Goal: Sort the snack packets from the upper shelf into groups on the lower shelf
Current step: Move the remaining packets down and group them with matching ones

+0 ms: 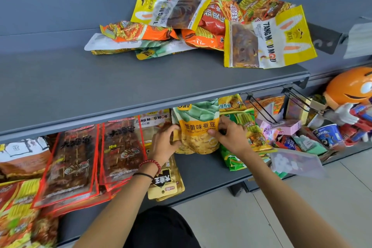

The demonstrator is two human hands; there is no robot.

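Both hands are pinching the bean bag on the lower shelf; left hand is gripping its left edge, right hand its right edge; the bag is standing upright between them, its long axis running away from the person, equally near both.

The upper shelf hides the top of the bean packet above the left hand; far left, orange packets blur.
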